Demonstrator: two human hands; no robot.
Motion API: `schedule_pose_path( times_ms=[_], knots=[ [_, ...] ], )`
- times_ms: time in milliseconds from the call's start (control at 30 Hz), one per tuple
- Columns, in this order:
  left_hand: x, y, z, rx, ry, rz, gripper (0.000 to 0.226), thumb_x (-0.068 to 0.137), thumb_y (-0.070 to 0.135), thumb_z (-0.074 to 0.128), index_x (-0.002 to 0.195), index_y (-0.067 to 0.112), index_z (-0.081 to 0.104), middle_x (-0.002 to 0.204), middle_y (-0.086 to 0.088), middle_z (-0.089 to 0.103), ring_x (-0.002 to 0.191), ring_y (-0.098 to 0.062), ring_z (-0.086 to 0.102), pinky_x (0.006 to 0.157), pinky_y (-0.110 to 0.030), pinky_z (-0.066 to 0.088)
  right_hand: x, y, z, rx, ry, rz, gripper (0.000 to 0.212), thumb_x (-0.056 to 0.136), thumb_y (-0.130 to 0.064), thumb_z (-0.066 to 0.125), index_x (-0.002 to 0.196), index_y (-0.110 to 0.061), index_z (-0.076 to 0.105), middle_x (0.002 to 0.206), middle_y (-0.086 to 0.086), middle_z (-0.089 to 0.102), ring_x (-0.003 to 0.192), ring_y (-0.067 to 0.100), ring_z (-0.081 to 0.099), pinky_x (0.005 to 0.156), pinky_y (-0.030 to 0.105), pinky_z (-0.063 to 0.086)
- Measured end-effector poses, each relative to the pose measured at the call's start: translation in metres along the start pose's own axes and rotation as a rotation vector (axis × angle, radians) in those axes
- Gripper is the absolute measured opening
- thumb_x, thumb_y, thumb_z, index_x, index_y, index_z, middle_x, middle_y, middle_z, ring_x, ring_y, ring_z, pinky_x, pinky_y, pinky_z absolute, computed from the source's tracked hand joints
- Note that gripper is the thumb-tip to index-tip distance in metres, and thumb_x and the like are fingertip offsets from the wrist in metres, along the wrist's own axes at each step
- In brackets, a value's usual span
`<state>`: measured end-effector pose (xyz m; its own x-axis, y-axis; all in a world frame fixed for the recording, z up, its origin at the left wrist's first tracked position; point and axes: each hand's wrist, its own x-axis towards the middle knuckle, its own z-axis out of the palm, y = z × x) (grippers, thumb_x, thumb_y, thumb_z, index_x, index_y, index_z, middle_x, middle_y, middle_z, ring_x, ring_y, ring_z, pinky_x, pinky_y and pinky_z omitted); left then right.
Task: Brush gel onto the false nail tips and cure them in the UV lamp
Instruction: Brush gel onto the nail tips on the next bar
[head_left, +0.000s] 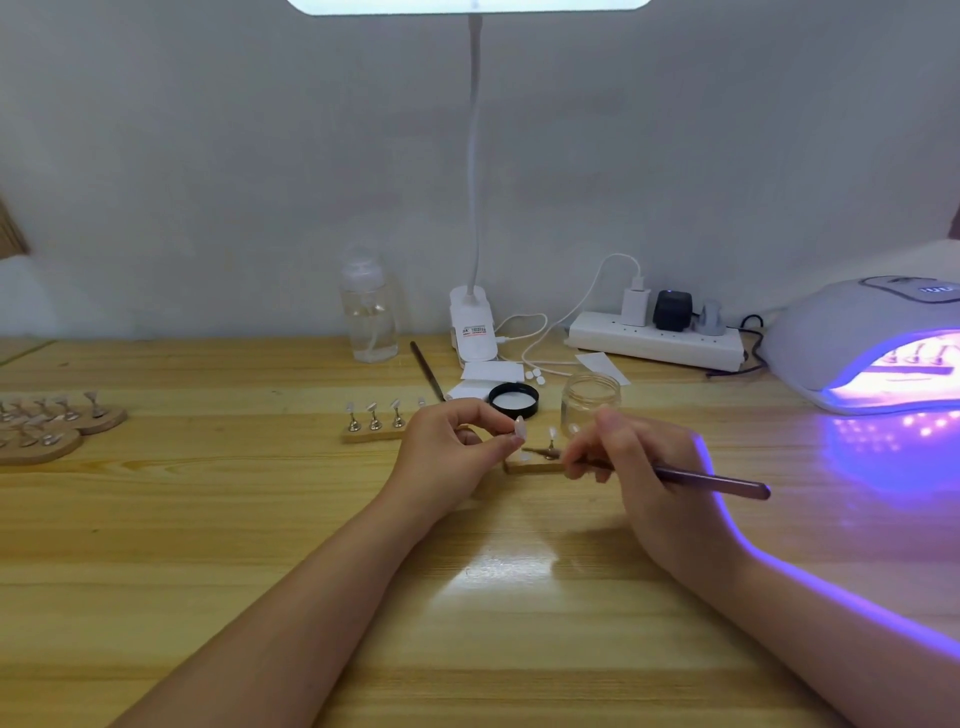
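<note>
left grip (457, 447) pinches a pale translucent false nail tip (520, 427). right grip (634, 457) holds a slim purple-handled gel brush (711, 480) near it, above the wooden tabletop (208, 519).

A white clip-on desk lamp (471, 332) stands at the far edge of the wooden table (208, 519). Left of it is a clear pump bottle (368, 312). Right of it lies a white power strip (657, 343) with a white charger (634, 306) and a black adapter (672, 310) plugged in.
</note>
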<state>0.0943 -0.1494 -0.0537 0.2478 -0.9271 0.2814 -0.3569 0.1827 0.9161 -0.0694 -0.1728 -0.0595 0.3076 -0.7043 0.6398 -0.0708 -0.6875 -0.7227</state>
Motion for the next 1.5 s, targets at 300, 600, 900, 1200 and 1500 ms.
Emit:
schedule_pose_path(
  times_ms=[300,600,900,1200,1500],
  knots=[
    [0.0004,-0.0004,0.0001,0.016,-0.013,0.007,0.016,0.075,0.01,0.073,0.066,0.021,0.066,0.03,0.015,0.037,0.032,-0.003,0.028,0.039,-0.007,0.024,-0.0005,0.0008,0.0003,-0.045,-0.006,-0.002,0.044,0.087,-0.046,0.034,0.065,-0.023,0.065,0.067,-0.008,0.065,0.068,0.005,0.061,0.065,0.019,0.046],
    [0.0006,-0.0006,0.0005,0.03,-0.005,0.006,0.013,0.076,0.008,0.072,0.068,0.017,0.066,0.032,0.019,0.043,0.032,-0.001,0.032,0.039,-0.005,0.025,0.0008,-0.0016,0.0006,-0.064,0.017,0.014,0.043,0.087,-0.046,0.033,0.066,-0.024,0.064,0.069,-0.006,0.066,0.071,0.012,0.063,0.071,0.044,0.051],
    [0.001,-0.0014,0.0002,0.022,-0.019,0.021,0.013,0.077,0.006,0.071,0.069,0.014,0.065,0.034,0.019,0.045,0.033,-0.001,0.032,0.039,-0.006,0.026,0.0017,0.0011,0.001,-0.07,0.036,0.008,0.041,0.088,-0.047,0.035,0.067,-0.028,0.065,0.07,-0.007,0.067,0.07,0.008,0.063,0.067,0.024,0.049],
    [0.0026,-0.004,0.0,0.015,-0.017,0.011,0.013,0.075,0.009,0.073,0.067,0.016,0.066,0.032,0.015,0.035,0.034,-0.002,0.029,0.037,-0.008,0.025,0.0018,0.0011,0.0004,-0.09,0.011,0.016,0.039,0.087,-0.047,0.035,0.069,-0.029,0.065,0.071,-0.011,0.066,0.068,0.0,0.06,0.062,0.011,0.042],
    [0.0017,-0.0028,0.0005,0.007,-0.008,0.02,0.016,0.076,0.013,0.073,0.064,0.018,0.064,0.032,0.015,0.035,0.033,-0.004,0.028,0.037,-0.007,0.023,0.0012,0.0024,-0.0007,-0.013,0.008,0.048,0.043,0.087,-0.047,0.034,0.073,-0.023,0.067,0.073,-0.007,0.067,0.072,0.006,0.063,0.067,0.018,0.048]
  ],
)
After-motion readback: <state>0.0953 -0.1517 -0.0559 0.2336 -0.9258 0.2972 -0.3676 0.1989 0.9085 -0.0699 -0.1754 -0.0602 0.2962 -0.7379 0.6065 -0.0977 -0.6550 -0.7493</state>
